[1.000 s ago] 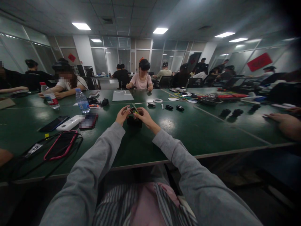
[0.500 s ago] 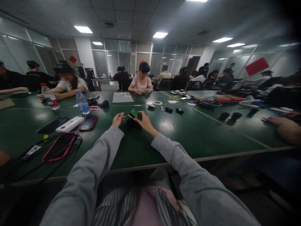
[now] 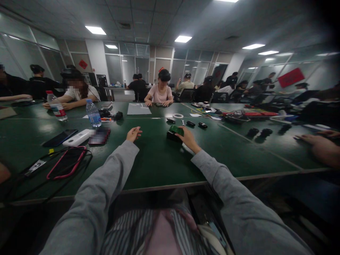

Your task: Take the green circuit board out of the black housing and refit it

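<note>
My right hand (image 3: pixel 188 137) grips a small green circuit board (image 3: pixel 175 129) by its right side, fingers pressed to its edge. Just under the board is a dark block-like shape (image 3: pixel 172 136); whether it is part of the same piece or a shadow, I cannot make out. To the left, my left hand (image 3: pixel 134 134) hovers over the green table (image 3: pixel 152 161) with fingers apart and nothing in them. Past the board lie a small wrench (image 3: pixel 183 122), several small black parts (image 3: pixel 190 123) and a white ring (image 3: pixel 177 115).
On the left are a pink-rimmed phone (image 3: pixel 67 162) with a strap, a white device (image 3: pixel 77 137), a dark phone (image 3: pixel 60 137) and two bottles, one a blue-capped bottle (image 3: pixel 93 113). A person (image 3: pixel 160 90) sits opposite. At right, another person's hand (image 3: pixel 318 143) rests on the table.
My right hand has carried the circuit board to the right, away from my left hand, and the dark shape beneath has shifted with it. My left hand stays nearly still.
</note>
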### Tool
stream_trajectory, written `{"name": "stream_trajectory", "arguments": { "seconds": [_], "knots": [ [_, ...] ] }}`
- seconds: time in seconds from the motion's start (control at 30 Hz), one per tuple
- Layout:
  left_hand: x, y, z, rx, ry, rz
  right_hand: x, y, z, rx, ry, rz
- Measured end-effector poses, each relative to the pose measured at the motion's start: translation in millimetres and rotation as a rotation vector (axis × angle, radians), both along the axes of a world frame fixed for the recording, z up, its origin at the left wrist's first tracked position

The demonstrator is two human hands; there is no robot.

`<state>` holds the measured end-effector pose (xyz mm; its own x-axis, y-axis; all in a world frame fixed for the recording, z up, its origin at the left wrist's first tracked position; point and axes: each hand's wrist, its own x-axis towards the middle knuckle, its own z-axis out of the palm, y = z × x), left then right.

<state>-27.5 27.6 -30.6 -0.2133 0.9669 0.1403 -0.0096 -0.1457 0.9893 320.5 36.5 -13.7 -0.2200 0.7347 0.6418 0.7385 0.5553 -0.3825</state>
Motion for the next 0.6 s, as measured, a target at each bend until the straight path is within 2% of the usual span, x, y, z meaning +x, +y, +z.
{"name": "stream_trajectory", "arguments": {
  "seconds": [0.17,0.33,0.47,0.6],
  "knots": [
    [-6,2,-3.1,-0.014,-0.026,-0.006,95,10,-3.2,0.002,-0.048,-0.375],
    [-18,1,-2.9,-0.031,-0.092,0.006,190,1,-10.2,0.059,-0.035,-0.712],
    [-21,-1,-0.3,-0.058,-0.153,0.022,243,-10,-18.5,0.14,0.014,-0.846],
    [-20,-3,0.8,-0.061,-0.15,0.004,265,-11,-23.2,0.169,0.076,-0.879]
  ]
}}
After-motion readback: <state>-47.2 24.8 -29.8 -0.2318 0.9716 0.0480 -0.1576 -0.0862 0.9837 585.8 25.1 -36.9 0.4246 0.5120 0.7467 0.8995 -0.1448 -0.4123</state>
